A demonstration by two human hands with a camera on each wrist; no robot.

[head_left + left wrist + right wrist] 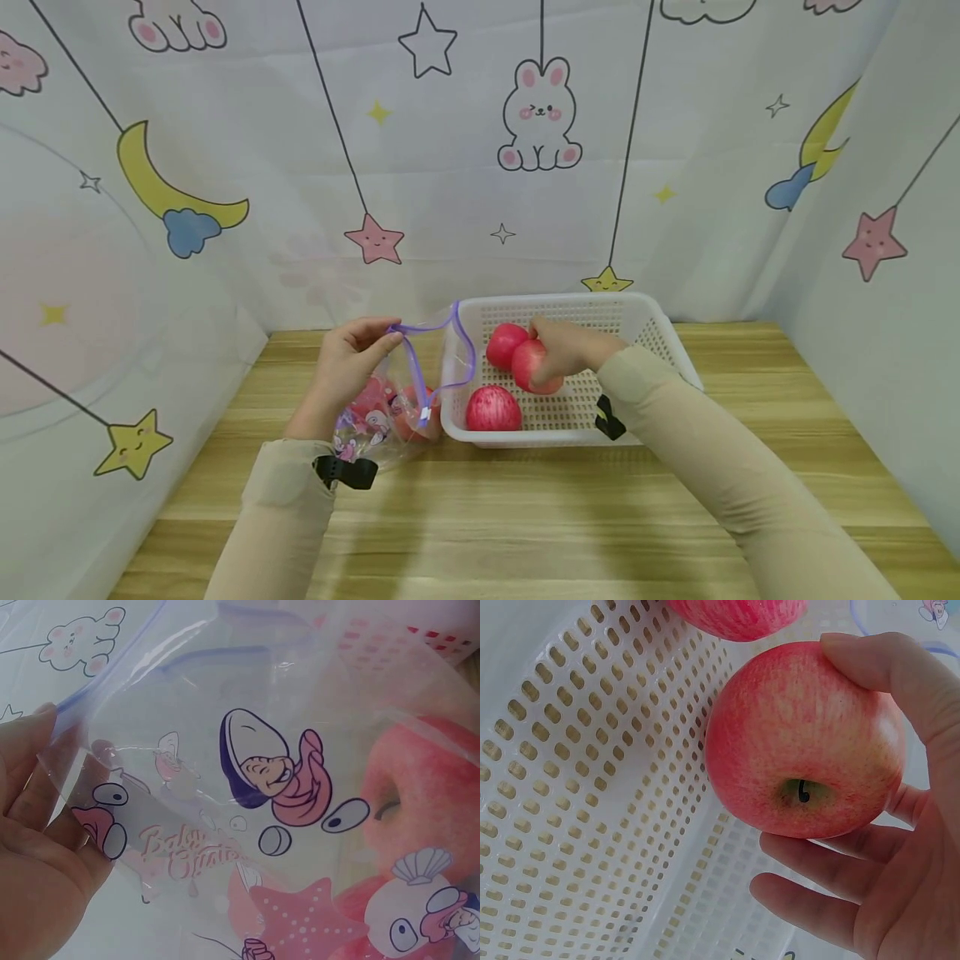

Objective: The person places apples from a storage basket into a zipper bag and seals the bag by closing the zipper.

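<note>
Head view: clamping a red apple (528, 363) between thumb and fingers of the right hand (567, 346), above the white basket (555, 437), just beside the far apple (505, 344); pinching the purple rim (413, 367) of the clear bag (381, 421) between fingers and thumb of the left hand (348, 358), left of the basket.

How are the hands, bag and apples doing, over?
Left hand pinching bag rim, mouth open. Right hand gripping apple at basket. Two more apples in basket, others showing through bag. Possible snag: basket's left wall.
</note>
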